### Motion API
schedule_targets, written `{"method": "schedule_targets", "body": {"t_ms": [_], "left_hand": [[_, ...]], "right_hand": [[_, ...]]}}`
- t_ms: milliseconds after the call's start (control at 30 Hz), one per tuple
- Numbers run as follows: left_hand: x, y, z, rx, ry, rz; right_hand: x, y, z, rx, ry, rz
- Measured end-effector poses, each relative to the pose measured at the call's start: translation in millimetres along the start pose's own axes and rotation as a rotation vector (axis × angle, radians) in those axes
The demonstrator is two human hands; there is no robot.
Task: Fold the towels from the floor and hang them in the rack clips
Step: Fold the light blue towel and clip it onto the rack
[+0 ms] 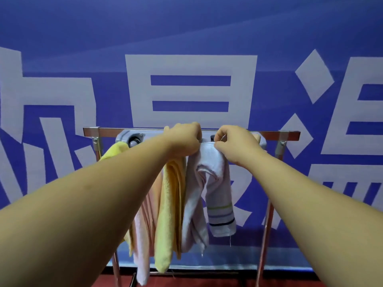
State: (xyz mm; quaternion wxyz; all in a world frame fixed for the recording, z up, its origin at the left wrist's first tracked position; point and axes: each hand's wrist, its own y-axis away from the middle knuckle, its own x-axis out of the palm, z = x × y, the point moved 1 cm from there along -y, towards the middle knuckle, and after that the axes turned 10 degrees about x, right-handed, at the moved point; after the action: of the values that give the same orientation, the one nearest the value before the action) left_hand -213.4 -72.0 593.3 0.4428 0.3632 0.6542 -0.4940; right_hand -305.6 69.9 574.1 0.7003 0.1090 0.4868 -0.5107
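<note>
While both bare arms reach forward to the chrome metal rack bar (275, 134), the left hand (183, 139) is closed over the grey plastic clip strip (124, 136) at the bar, and the right hand (235, 144) pinches the top of the white striped towel (215, 183) between thumb and fingers. That towel hangs from the strip, beside a yellow terry towel (170, 214) and a pale pink towel (143, 235). Behind stands a blue banner (186, 27) with large white characters.
</note>
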Motion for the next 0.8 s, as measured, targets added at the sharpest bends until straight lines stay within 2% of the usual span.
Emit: {"method": "schedule_targets", "body": {"t_ms": [167,333,500,633,800], "left_hand": [[17,-2,8,0.025,-0.050,-0.071],[12,12,8,0.155,0.007,-0.222],[5,34,-1,0.159,-0.010,-0.073],[-5,41,-11,0.134,-0.196,0.047],[-18,61,-23,0.100,-0.260,0.071]], "right_hand": [[15,1,-2,-0.105,0.262,-0.047],[16,13,9,-0.227,0.289,-0.055],[6,28,18,-0.177,0.349,0.047],[-5,37,27,-0.170,0.512,0.136],[-23,57,34,-0.126,0.512,0.171]]}}
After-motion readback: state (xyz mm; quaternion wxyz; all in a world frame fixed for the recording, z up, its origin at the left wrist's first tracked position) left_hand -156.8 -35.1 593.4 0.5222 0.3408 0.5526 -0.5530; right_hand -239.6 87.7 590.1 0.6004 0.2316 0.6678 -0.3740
